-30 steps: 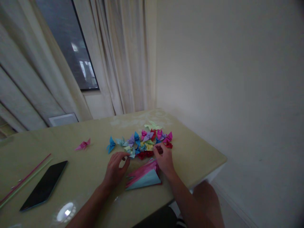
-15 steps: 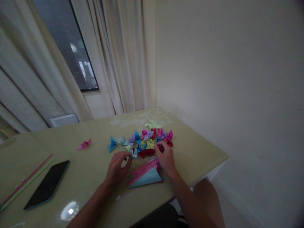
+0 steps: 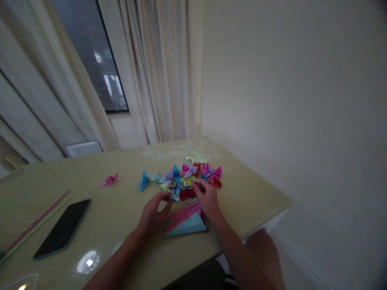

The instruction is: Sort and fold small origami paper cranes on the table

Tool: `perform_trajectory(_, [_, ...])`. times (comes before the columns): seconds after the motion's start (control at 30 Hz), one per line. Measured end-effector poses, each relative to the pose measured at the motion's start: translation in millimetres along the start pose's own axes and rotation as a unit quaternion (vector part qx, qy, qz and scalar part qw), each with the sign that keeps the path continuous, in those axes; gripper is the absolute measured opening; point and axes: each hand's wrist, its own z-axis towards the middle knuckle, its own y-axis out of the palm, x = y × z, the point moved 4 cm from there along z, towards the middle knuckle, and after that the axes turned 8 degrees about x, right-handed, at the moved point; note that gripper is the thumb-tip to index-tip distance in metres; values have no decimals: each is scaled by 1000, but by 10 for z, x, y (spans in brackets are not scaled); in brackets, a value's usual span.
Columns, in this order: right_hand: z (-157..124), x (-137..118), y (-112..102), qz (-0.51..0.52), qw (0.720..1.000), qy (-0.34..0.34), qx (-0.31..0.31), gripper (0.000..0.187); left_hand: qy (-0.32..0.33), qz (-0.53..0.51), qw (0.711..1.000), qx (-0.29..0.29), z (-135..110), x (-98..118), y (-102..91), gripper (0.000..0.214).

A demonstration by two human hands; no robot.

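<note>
A cluster of small folded paper cranes in several colours lies on the table in front of me. My right hand (image 3: 208, 198) is at its near right side, thumb and forefinger pinched at the edge of a yellow paper crane (image 3: 187, 182). My left hand (image 3: 154, 212) is at the near left side, thumb and forefinger apart, its fingertips by a light blue paper crane (image 3: 174, 195). Just below the yellow one sit red paper cranes (image 3: 186, 194). Between my wrists lies a pink and light blue stack of folded paper (image 3: 186, 223), partly covered by my right hand.
A lone pink paper crane (image 3: 109, 180) lies to the left. Further left are a black phone (image 3: 63, 227) and two thin sticks (image 3: 38, 220), pink and pale green. The table (image 3: 256, 193) borders a wall on the right and curtains (image 3: 163, 72) behind.
My right hand has shifted slightly left, and the yellow paper crane at its fingertips has turned. My left hand's thumb and forefinger have moved a little right. The camera view has shifted slightly.
</note>
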Motion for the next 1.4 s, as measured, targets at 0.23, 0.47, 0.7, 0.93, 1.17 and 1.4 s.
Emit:
perform_trajectory(0.23, [-164,-197,107,1,984,-90,-156,19,-30,-54,997,-47,-88,61,145,22])
perform_trajectory(0.47, [-124,-188,-8,-5,992,-89,-85,17,-15,44,999,16,124,-177,-50,29])
perform_trajectory(0.7, [-33,-57,-325,-19,986,-84,142,26,-242,389,885,89,248,-1124,-949,55])
perform_trajectory(0.93, [255,-90,-644,-37,968,-100,229,29,-340,425,838,30,286,-1468,-1060,65])
perform_trajectory(1.17, [1196,362,-1263,-200,946,-55,249,40,-345,430,831,-70,472,-1734,-1089,54])
perform_trajectory(1.4, [1571,935,-1109,-236,958,33,161,33,-316,345,883,20,418,-1646,-1152,41])
